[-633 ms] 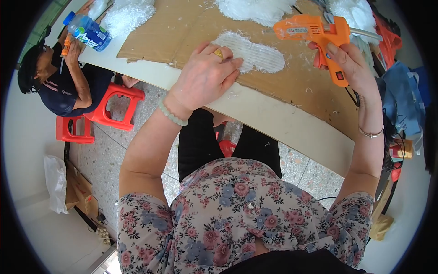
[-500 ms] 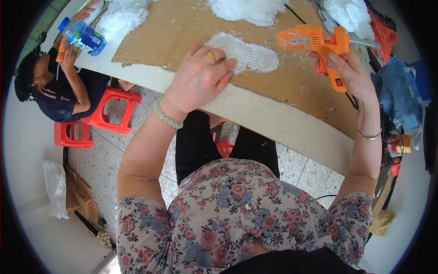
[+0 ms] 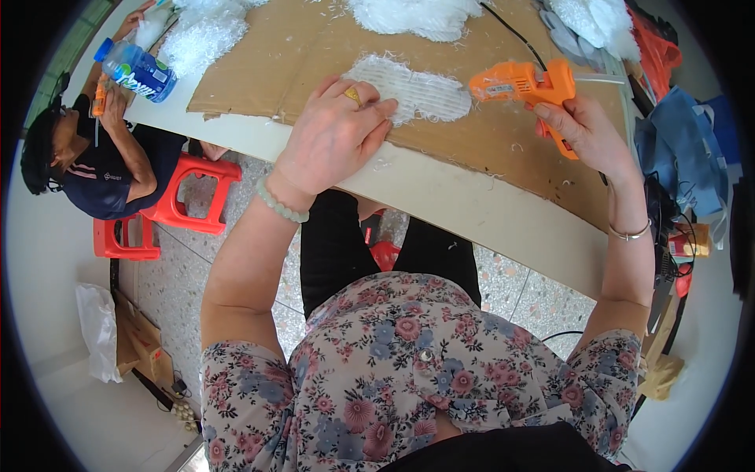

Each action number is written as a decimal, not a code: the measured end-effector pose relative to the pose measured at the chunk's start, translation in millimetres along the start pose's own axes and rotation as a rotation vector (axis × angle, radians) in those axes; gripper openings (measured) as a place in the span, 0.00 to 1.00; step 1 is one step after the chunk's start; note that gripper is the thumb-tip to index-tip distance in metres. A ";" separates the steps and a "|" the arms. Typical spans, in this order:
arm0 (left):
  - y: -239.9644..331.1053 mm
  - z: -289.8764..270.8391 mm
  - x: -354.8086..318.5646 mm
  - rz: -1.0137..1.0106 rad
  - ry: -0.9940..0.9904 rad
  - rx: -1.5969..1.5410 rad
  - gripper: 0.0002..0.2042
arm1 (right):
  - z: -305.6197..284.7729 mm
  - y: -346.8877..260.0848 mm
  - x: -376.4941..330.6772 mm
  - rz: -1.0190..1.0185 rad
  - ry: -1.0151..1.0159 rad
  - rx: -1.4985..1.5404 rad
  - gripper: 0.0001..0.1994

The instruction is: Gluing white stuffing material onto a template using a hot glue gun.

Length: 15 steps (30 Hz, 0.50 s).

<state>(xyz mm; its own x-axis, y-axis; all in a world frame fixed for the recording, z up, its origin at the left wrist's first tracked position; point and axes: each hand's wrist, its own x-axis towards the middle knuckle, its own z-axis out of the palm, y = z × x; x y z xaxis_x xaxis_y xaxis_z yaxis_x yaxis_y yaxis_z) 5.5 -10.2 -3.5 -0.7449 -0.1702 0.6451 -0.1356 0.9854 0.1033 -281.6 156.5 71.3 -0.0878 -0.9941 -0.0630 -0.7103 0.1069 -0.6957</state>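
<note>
Left hand [image 3: 329, 141] touches white pad [image 3: 429, 90] at left, grip unclear; right hand [image 3: 580, 130] clamps orange glue gun [image 3: 523, 81] right of pad.

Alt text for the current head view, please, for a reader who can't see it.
An orange glue gun in a person's right hand points toward a fringed white oval piece on brown cardboard, with the left hand at the piece's left end. At left, a co-worker sits near a blue-capped bottle.

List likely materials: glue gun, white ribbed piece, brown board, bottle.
Orange glue gun: likely hard plastic, satin; moulded shape.
White ribbed piece: matte, perhaps card or fabric; parallel ribs, fibrous fringe.
Brown board: probably cardboard, matte; ragged edge.
Bottle: probably clear plastic, glossy; see-through walls.
</note>
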 end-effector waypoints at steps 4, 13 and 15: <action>0.8 0.5 0.1 -0.006 0.003 0.011 0.08 | 1.1 5.9 3.8 -0.024 -0.016 -0.040 0.17; 1.9 0.0 0.9 -0.011 0.007 0.013 0.08 | 10.1 -12.2 9.5 -0.050 0.025 -0.064 0.17; 1.6 0.3 0.6 -0.009 0.004 0.019 0.08 | 12.8 -15.9 11.3 -0.048 0.027 -0.062 0.17</action>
<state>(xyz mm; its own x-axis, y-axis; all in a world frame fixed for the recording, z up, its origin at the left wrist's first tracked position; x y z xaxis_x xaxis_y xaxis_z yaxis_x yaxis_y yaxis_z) 4.7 -8.7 -3.2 -0.7407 -0.1787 0.6476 -0.1548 0.9834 0.0944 -262.3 143.4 72.5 -0.0713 -0.9974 -0.0105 -0.7559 0.0609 -0.6519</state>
